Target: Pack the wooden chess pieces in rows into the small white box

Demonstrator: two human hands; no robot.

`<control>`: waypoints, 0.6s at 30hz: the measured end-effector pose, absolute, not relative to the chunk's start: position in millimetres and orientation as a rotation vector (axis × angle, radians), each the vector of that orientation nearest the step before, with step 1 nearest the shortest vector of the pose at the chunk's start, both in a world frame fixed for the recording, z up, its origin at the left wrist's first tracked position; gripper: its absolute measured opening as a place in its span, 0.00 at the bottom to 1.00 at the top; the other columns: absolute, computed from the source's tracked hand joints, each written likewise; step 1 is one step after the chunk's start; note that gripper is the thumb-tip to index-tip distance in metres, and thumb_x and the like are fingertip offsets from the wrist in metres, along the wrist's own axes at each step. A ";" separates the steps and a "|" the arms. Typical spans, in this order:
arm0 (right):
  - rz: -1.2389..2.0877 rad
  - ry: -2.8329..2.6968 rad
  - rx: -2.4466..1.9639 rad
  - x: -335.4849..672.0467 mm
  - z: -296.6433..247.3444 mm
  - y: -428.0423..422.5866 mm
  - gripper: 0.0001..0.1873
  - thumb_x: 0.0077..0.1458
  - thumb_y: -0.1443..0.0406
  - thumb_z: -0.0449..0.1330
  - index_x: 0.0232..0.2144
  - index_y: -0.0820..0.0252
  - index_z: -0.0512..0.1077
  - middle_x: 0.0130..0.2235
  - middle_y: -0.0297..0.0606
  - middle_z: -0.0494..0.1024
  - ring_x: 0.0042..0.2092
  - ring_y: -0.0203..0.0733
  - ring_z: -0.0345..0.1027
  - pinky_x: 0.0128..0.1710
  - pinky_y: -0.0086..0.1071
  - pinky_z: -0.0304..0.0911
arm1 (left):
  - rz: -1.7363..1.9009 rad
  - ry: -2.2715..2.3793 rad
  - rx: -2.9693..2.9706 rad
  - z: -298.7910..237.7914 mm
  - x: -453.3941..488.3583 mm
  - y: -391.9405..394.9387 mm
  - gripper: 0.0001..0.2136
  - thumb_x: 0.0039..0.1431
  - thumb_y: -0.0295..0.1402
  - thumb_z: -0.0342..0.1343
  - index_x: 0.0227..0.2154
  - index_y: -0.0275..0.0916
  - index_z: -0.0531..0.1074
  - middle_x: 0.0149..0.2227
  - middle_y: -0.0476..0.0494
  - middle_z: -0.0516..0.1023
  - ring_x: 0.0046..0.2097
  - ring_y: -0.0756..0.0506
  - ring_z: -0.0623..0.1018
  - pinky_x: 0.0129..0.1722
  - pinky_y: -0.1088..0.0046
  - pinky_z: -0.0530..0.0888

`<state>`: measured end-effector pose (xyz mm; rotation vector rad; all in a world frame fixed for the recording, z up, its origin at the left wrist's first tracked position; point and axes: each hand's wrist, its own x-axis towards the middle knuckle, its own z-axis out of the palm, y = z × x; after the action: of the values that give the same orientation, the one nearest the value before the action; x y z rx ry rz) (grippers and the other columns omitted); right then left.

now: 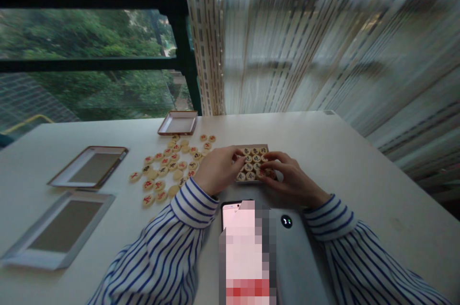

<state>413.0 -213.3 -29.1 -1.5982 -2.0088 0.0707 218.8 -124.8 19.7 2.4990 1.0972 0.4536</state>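
A small shallow box (267, 147) holds rows of round wooden Chinese chess pieces (256, 158), most with dark characters facing up. At the box's left side is my left hand (220, 168), thumb and fingers curled together over the left column. Whatever they may pinch is hidden. From the right, my right hand (289, 178) reaches over the box, its fingertips closed around a red-marked chess piece (260, 173) near the lower right corner. Left of my left hand, many loose chess pieces (164, 161) lie scattered, with red characters, dark characters or blank faces showing.
Two shallow trays, a brown-rimmed one (124, 154) and a white-rimmed one (108, 199), lie at the left. A small box lid (178, 133) sits at the back. Near me are a phone with a pixelated screen (244, 247) and a grey device with a round display (298, 257).
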 end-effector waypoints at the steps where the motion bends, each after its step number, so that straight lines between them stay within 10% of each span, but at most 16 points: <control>1: 0.072 -2.010 -1.602 412.8 -29.0 -213.4 0.12 0.51 0.59 0.59 0.37 0.55 0.73 0.46 0.44 0.69 0.48 0.48 0.64 0.45 0.46 0.60 | 0.445 1.099 2.504 19.7 218.5 -124.8 0.14 0.57 0.40 0.47 0.38 0.40 0.74 0.35 0.43 0.79 0.36 0.45 0.76 0.34 0.71 0.68; 18: 0.060 -2.051 -1.658 412.5 -29.4 -213.9 0.11 0.51 0.58 0.58 0.37 0.54 0.73 0.49 0.45 0.68 0.50 0.50 0.62 0.46 0.49 0.58 | 0.409 1.117 2.519 22.4 217.5 -126.6 0.14 0.57 0.41 0.47 0.38 0.40 0.74 0.35 0.42 0.79 0.36 0.45 0.76 0.34 0.71 0.68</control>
<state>412.5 -213.9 -29.4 -1.6579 -2.0513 0.0598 217.5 -126.6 22.4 2.5191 1.1172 0.4092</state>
